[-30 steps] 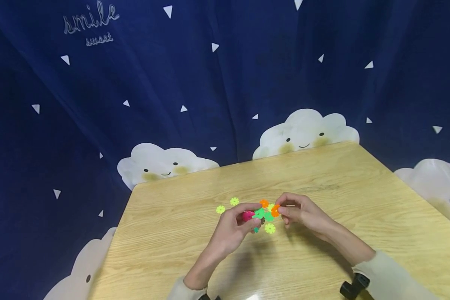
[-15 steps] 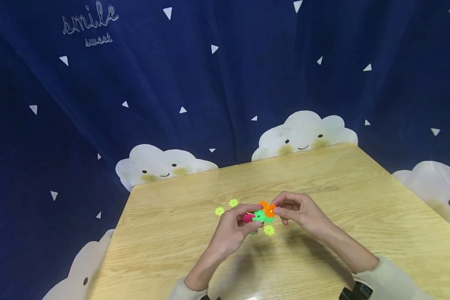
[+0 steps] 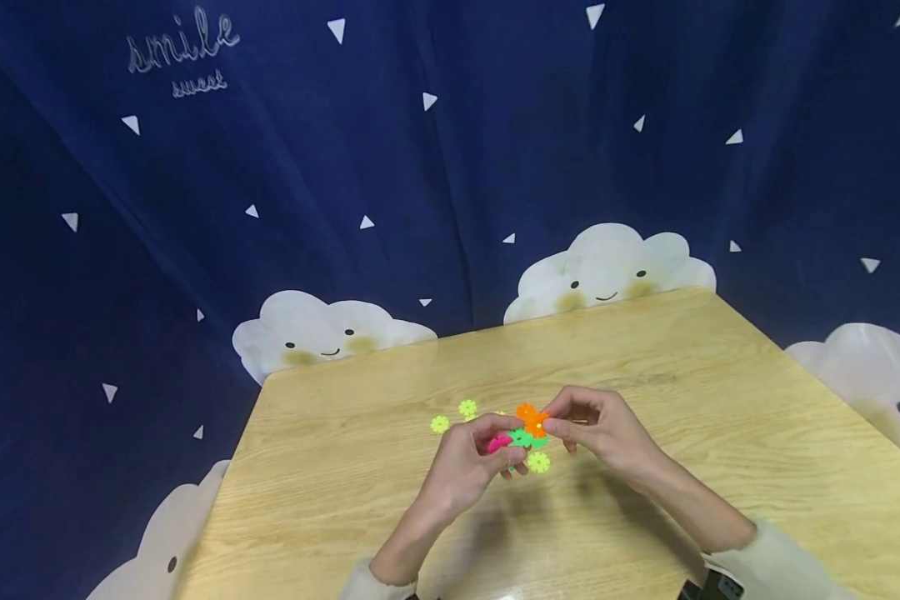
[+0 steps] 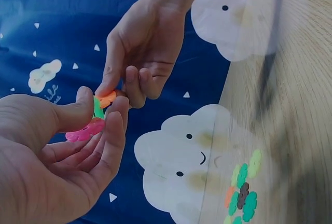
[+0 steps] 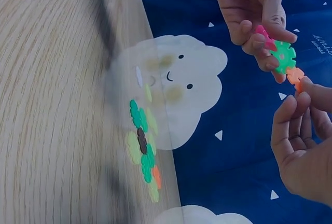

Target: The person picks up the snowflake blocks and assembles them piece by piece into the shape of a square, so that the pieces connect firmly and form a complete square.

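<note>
Head view, centre below the middle of the frame: two hands at work over a wooden table (image 3: pixel 330 475). The left hand (image 3: pixel 457 467) has thumb and fingers clamped on a green disc (image 5: pixel 283 57), with a pink disc (image 5: pixel 266 37) beside it in the same grip. The right hand (image 3: pixel 607 429) pinches an orange disc (image 5: pixel 295 77) between thumb and fingertip. The held discs sit at the upper right of the right wrist view, between the two hands; there the orange edge meets the lower right of the green one. Whether the notches are engaged cannot be determined.

The step in hand is judged to be fitting the orange disc to the green. Recommended practice: turn the orange disc crosswise to the green so that notch faces notch, then press straight along the slot. The left grip should bear on the green disc close to the joint; pressure taken through the pink disc could twist that end loose. Right fingertips should stay at the outer rim, leaving the mating notch uncovered. Excess force may bend these thin pieces.

Loose stock, including a brown disc (image 5: pixel 142 140), lies at the lower left of the right wrist view, well apart from the joint.
</note>
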`<state>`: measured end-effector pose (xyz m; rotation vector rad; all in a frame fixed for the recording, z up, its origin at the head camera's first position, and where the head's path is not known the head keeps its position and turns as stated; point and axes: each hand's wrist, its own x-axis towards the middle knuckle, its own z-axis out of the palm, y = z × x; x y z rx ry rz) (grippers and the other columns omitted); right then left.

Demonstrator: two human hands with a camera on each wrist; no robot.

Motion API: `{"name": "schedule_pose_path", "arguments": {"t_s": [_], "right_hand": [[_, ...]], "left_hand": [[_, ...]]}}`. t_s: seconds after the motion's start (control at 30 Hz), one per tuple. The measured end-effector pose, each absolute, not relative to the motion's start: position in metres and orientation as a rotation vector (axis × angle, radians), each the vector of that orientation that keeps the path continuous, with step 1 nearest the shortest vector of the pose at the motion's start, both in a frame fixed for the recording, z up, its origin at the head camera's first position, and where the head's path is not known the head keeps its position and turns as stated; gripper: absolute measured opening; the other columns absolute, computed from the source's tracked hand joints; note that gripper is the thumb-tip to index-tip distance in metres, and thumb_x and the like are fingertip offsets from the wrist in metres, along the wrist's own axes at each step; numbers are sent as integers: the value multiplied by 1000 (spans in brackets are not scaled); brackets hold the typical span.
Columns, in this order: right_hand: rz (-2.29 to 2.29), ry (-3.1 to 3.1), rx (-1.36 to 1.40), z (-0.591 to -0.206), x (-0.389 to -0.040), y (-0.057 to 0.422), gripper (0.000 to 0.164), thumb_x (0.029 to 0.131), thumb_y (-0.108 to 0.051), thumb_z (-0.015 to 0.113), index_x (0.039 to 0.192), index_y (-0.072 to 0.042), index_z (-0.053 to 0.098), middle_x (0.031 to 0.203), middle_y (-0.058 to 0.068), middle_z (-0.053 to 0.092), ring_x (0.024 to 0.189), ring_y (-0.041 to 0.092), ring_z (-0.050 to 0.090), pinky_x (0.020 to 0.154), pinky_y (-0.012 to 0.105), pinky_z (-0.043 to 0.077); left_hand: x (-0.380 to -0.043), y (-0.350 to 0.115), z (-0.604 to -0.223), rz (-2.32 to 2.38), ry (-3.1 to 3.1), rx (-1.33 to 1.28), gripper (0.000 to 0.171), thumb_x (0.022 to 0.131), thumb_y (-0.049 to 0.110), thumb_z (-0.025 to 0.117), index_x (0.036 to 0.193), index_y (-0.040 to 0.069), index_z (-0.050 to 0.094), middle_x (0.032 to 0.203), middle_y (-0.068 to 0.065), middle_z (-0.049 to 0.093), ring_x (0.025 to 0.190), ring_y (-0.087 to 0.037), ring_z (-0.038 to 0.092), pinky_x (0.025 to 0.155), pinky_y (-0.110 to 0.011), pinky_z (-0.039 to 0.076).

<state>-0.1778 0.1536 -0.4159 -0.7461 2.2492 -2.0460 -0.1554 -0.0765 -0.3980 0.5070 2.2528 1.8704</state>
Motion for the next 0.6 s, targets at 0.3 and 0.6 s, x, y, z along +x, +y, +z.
{"name": "schedule_pose_path", "arguments": {"t_s": [0.3, 0.6], "right_hand": [[-2051, 2245, -856, -416, -175, 150, 8, 95, 0, 71, 90, 1, 65, 77, 3, 63, 58, 15, 54, 53, 27, 50], [-1998, 2295, -855, -416, -174, 143, 19, 90, 10, 67, 80, 0, 54, 71, 4, 52, 56, 14, 47, 49, 23, 42]], "left_hand": [[-153, -75, -397, 1866, 2254, 483, 28, 91, -3, 76, 118, -1, 73, 94, -14, 77, 68, -31, 75, 58, -24, 59], [-153, -74, -397, 1865, 2255, 466, 30, 88, -4, 77, 118, -2, 73, 96, -13, 78, 73, -32, 77, 65, -31, 64]]}}
